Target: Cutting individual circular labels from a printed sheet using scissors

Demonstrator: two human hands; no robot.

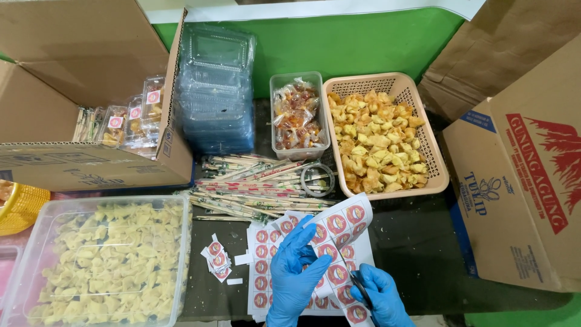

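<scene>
Dark surface [417, 242], seen from above. Resting on it: a clear tub of pale dumplings [100, 263], a beige basket of fried wontons [378, 139], a clear container of sauce packets [296, 115], stacked clear clamshell boxes [215, 91], wrapped chopsticks [260, 188], cut stickers [216, 257], sticker sheets [261, 254], and cardboard boxes [520, 181].

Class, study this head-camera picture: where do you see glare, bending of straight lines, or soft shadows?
Head view: even overhead light, sharp throughout; glare streaks the stack of clear clamshell boxes and the rim of the clear tub of pale dumplings; wide-lens distortion bows the cardboard box edges near the frame sides; only a soft shadow lies under the sticker sheet that the left hand holds, the right hand beside it.
</scene>
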